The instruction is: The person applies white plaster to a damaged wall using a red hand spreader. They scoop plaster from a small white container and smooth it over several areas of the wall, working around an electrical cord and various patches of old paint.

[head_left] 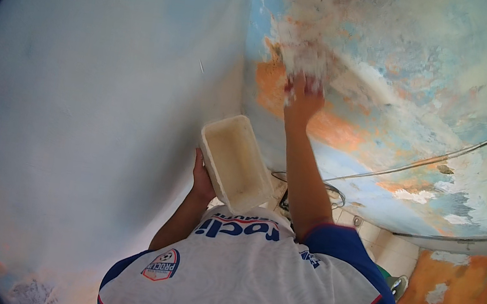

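Observation:
My left hand (pixel 202 177) grips the left side of a cream-white rectangular plastic tub (pixel 235 157), tilted so its inside faces the camera; it looks empty apart from some residue. My right arm reaches up to the patchy wall (pixel 362 57) of blue, orange, grey and white, where my right hand (pixel 304 98) is at the surface among pale, dusty smears. Its fingers are blurred, and I cannot make out whether anything is in them.
A smooth pale blue wall (pixel 88 105) stands on the left, forming a corner. A cable (pixel 403 165) crosses the patchy wall. Below lie a tiled floor (pixel 392 247), coiled black cable (pixel 337 196) and partly hidden objects (pixel 398 289). An orange-patched surface (pixel 461 288) is at lower right.

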Demonstrator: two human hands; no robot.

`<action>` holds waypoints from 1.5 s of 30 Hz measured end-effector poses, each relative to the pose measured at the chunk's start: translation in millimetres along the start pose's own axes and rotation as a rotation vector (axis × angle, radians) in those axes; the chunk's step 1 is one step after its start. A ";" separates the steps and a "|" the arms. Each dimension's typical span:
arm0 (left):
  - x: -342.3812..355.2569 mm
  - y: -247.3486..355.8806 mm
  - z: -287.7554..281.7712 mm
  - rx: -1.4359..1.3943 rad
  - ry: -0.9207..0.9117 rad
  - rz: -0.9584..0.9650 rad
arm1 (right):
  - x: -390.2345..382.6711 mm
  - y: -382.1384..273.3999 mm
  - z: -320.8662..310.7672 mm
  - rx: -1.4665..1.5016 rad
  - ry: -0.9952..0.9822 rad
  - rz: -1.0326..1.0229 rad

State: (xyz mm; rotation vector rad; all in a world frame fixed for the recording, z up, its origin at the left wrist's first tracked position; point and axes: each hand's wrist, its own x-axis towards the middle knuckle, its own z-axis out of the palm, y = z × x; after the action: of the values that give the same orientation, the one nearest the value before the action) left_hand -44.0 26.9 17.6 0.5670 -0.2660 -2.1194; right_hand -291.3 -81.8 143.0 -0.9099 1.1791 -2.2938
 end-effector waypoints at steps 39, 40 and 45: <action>-26.3 -6.4 -15.8 -0.056 0.029 0.023 | -7.8 -36.1 35.8 -0.117 -0.130 -0.168; -27.0 -3.9 -12.4 -0.041 0.043 0.002 | 0.3 -59.6 59.0 -0.047 -0.082 -0.091; -19.0 -1.0 -5.3 0.031 0.051 0.006 | 1.5 6.8 20.9 -0.217 0.037 -0.190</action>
State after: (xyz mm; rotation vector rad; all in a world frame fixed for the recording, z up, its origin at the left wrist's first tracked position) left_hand -32.8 43.2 18.2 0.6366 -0.2723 -2.0952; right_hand -277.3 -98.3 147.0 -1.1041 1.4345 -2.3711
